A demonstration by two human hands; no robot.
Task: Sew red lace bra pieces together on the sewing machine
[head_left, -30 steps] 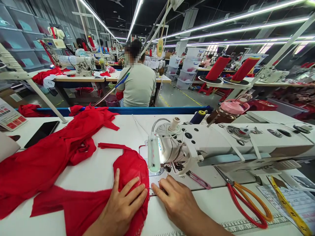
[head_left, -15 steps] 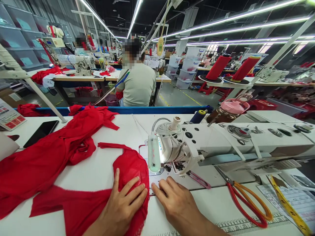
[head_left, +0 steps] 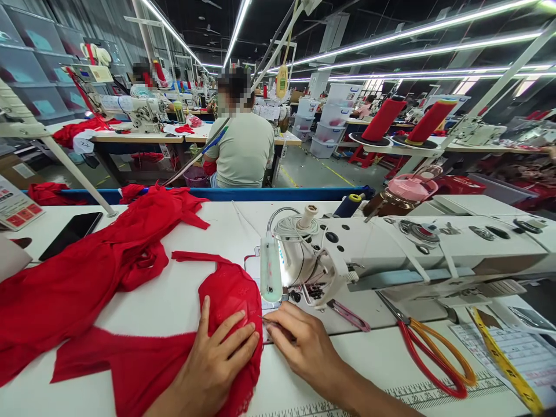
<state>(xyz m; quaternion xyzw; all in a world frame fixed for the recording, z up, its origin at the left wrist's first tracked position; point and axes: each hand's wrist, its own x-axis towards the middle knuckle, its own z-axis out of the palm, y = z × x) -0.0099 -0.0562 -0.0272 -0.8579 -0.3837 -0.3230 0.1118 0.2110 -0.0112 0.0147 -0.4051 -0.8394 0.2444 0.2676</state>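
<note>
Both hands worked near the sewing machine (head_left: 313,260). Left hand (head_left: 217,353) lay spread flat, pinning red fabric (head_left: 226,289) to the tabletop (head_left: 174,301); right hand (head_left: 299,341), fingers together, steadied its edge.

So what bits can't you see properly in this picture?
- Needle: head view, hidden behind the sewing machine head and its lamp.
- Red fabric: its lower part is cut off by the bottom edge, and some lies under the left hand.
- Right hand: what its fingertips pinch is too small to tell.
- Paper sheet: print too small, cut by the right edge.
- Co-worker: back turned, hands hidden.
</note>
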